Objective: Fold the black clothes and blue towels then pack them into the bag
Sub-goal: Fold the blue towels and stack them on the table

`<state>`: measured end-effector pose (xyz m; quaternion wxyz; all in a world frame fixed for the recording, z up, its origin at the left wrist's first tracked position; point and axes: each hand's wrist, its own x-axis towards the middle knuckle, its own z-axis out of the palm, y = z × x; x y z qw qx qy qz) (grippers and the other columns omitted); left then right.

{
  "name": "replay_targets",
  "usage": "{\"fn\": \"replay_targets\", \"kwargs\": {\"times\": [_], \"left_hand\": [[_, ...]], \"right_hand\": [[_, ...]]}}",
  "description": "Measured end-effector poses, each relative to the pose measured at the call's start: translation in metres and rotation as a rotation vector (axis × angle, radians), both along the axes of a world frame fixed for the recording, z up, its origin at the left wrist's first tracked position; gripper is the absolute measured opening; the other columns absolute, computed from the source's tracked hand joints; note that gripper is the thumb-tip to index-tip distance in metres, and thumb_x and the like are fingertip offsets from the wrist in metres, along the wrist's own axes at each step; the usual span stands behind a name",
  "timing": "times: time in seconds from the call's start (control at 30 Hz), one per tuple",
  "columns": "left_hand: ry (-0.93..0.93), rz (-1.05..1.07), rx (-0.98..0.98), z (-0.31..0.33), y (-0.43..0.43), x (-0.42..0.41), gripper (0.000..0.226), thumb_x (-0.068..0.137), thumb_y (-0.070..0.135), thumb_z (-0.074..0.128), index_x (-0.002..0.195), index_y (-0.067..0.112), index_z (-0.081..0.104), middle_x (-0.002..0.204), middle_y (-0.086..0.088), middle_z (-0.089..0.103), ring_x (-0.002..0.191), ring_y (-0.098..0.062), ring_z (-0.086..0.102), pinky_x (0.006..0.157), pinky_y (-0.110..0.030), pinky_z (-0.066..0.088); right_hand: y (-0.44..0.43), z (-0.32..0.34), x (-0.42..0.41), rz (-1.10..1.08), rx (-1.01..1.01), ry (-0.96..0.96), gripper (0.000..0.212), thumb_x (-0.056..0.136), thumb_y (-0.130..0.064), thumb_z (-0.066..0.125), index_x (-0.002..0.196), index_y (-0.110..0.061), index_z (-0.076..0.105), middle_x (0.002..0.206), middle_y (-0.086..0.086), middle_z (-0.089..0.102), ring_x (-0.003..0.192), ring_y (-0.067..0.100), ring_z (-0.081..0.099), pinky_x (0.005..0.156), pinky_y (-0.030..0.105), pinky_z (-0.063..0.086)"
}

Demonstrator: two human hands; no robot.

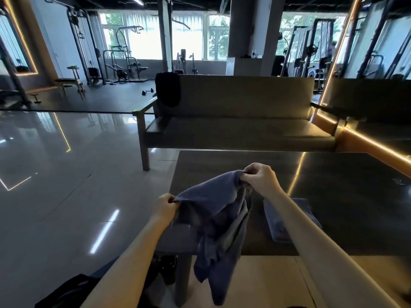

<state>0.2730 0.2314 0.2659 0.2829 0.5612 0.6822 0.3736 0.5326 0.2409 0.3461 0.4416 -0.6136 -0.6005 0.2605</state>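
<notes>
A blue towel hangs in the air over the near left corner of the dark table. My left hand pinches one of its top corners. My right hand pinches the other top corner, higher and farther out. The rest of the towel droops below the table edge. A second blue towel lies folded on the table, partly hidden behind my right forearm. A black garment hangs over the left end of the sofa's backrest. A dark bag shows at the bottom left by my left arm.
A long grey sofa with wooden arms stands beyond the table. Glossy floor spreads to the left, with gym machines farther back. A lit mirror wall runs along the right. A dark round object sits on the floor by the table leg.
</notes>
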Motion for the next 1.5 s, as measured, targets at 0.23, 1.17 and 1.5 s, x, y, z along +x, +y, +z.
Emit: {"fn": "replay_targets", "kwargs": {"times": [0.23,1.17,1.5], "left_hand": [[0.15,0.11,0.172,0.075,0.0,-0.008,0.023,0.093,0.023,0.055,0.093,0.006,0.069,0.096,-0.016,0.068,0.09,-0.032,0.061,0.071,-0.031,0.041],[0.71,0.067,0.266,-0.024,0.294,0.061,0.021,0.095,0.026,0.049,0.099,0.013,0.065,0.1,-0.01,0.067,0.095,-0.032,0.062,0.078,-0.036,0.047],[0.736,-0.008,0.049,-0.11,0.313,0.072,0.038,0.095,0.03,0.049,0.13,0.017,0.047,0.131,-0.006,0.051,0.121,-0.027,0.046,0.097,-0.043,0.036]], "right_hand": [[-0.021,0.02,0.02,0.008,-0.006,0.0,0.039,0.086,-0.03,0.063,0.059,-0.003,0.058,0.053,-0.004,0.046,0.056,0.009,0.043,0.055,0.028,0.035],[0.211,-0.138,0.044,-0.538,-0.304,-0.06,0.042,0.097,-0.042,0.045,0.085,-0.011,0.069,0.079,0.003,0.06,0.068,0.019,0.051,0.064,0.029,0.037],[0.227,-0.191,0.03,-0.515,-0.337,-0.367,0.033,0.098,-0.037,0.042,0.112,-0.01,0.057,0.105,0.009,0.063,0.097,0.027,0.061,0.077,0.035,0.044]]}}
